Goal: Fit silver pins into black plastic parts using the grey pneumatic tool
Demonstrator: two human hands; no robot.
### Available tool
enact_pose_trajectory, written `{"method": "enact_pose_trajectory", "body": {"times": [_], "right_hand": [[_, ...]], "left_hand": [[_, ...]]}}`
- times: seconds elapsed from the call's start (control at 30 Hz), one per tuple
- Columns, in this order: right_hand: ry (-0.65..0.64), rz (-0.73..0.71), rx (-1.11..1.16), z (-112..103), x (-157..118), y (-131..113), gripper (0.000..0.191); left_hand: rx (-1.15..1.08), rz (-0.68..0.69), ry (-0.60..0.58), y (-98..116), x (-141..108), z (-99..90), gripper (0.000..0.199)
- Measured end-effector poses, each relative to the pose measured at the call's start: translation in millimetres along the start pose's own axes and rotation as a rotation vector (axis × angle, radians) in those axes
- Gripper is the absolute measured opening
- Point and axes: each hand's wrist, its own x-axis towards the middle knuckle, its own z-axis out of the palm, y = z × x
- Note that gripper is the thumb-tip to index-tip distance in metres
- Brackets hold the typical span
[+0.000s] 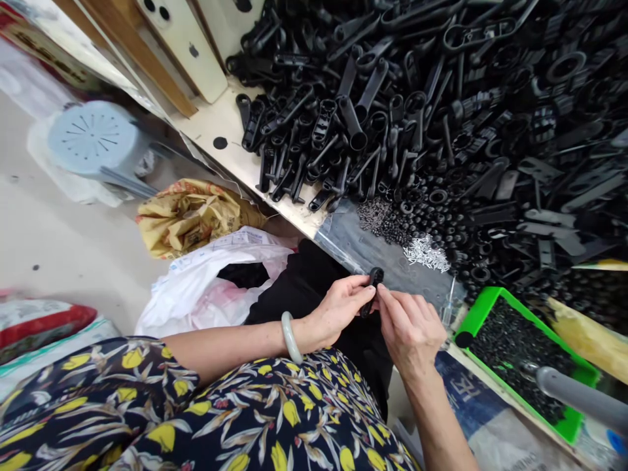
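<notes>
Part point(371, 296), small and black, is pinched in our left hand point(338, 304), probably to steady it; our right hand point(415, 327) has bunched fingertips against its right side, can't tell if they grip anything tiny. We're at the worktop point(233, 149)'s near edge. Silver pins point(426, 254) lie just beyond on a grey sheet point(350, 242), likely for short reach; black pieces point(353, 111) heap farther out. Green tray point(473, 318) right. Left, on the floor: white bag point(196, 291), yellow sack point(189, 219), pale-blue stool point(88, 140).
</notes>
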Motion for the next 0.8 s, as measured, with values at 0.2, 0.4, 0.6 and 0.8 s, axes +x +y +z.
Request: {"method": "enact_pose_trajectory", "body": {"times": [0.2,0.4,0.6,0.8], "right_hand": [[0.054,0.095,0.112,5,0,3,0.025],[0.061,0.019,0.126,6,-1,9,0.027],[0.024,-0.058,0.135,4,0,15,0.029],[0.015,-0.077,0.157,3,2,17,0.028]], "left_hand": [[-0.014,-0.038,0.014,3,-1,0.4,0.049],[-0.01,-0.039,0.018,2,1,-0.5,0.045],[-0.019,-0.03,0.03,5,0,1.7,0.048],[-0.014,-0.023,0.02,5,1,1.5,0.05]]}}
